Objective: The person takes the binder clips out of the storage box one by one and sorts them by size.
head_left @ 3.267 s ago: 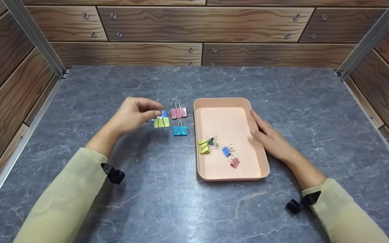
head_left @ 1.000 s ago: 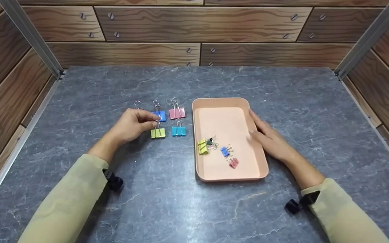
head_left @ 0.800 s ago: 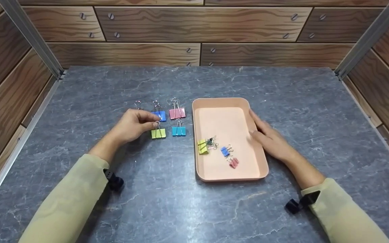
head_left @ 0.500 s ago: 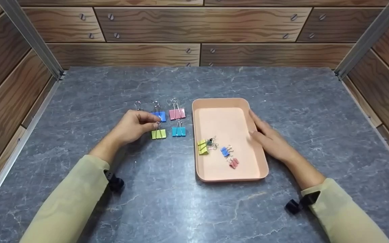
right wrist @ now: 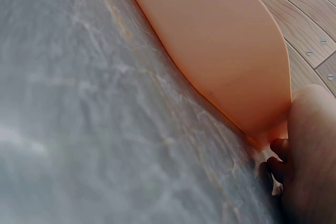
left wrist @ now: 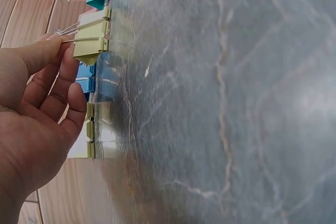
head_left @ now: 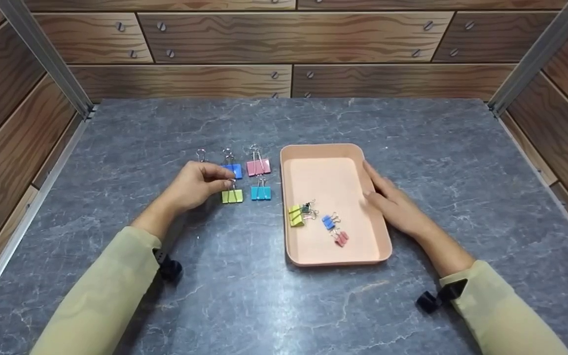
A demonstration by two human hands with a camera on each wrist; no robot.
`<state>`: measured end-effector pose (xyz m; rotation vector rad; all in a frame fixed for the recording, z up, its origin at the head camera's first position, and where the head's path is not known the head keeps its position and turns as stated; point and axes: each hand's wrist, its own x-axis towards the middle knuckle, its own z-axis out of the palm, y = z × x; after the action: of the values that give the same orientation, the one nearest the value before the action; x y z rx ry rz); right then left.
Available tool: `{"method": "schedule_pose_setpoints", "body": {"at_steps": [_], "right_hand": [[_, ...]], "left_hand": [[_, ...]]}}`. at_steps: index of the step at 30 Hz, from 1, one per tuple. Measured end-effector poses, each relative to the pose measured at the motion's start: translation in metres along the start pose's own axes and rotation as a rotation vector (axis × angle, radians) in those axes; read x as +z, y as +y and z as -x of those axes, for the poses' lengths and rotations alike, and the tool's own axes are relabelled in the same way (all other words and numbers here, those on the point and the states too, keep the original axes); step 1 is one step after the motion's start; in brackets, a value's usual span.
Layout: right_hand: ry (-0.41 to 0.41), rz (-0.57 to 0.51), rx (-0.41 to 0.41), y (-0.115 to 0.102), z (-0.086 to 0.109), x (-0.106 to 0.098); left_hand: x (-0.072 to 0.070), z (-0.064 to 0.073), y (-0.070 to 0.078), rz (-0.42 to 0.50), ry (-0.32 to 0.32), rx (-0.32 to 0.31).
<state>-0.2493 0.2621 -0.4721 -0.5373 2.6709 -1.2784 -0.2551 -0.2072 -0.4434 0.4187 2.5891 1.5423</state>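
Observation:
My left hand [head_left: 193,185] pinches the wire handles of a lime-green binder clip [head_left: 232,196] between thumb and index finger. The left wrist view shows this clip [left wrist: 92,39] standing close over the table with its handles at my fingertips. Just behind it is a blue binder clip [head_left: 234,171], with a pink binder clip [head_left: 258,167] and a teal binder clip [head_left: 261,193] to the right. Another yellowish clip [left wrist: 81,142] is mostly hidden behind my hand in the head view. My right hand [head_left: 395,204] holds the right wall of a peach tray [head_left: 338,260], thumb over the rim.
Inside the tray lie a yellow clip [head_left: 295,216], a small dark green clip [head_left: 306,208], a small blue clip [head_left: 329,222] and a small pink clip [head_left: 341,239]. Wood-patterned panels [head_left: 284,37] enclose the grey marbled table [head_left: 244,305] at the back and sides.
Since the oldest frame, my left hand has brought the lime-green clip nearer to me, from overlapping the blue clip to in front of it. Lately it barely shifts. The right hand stays on the tray.

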Motion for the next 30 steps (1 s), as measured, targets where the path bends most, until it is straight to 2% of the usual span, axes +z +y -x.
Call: {"method": "schedule_pose_setpoints", "body": {"at_steps": [12,19,24,28,30], "right_hand": [[0.006,-0.008,-0.007,0.0,0.0,0.001],[-0.005,-0.003,0.005,0.002,-0.001,0.001],[-0.005,0.0,0.001,0.002,-0.001,0.001],[-0.006,0.01,0.0,0.001,-0.001,0.0],[-0.005,0.014,0.002,0.0,-0.001,0.0]], "left_hand": [[-0.001,0.002,0.003,0.008,0.009,-0.02],[-0.005,0.002,0.008,0.08,0.028,-0.009],[-0.011,0.001,0.024,0.11,0.05,-0.006],[-0.012,0.0,0.047,0.085,0.018,0.001],[-0.01,-0.002,0.059,0.062,-0.006,0.027]]}}
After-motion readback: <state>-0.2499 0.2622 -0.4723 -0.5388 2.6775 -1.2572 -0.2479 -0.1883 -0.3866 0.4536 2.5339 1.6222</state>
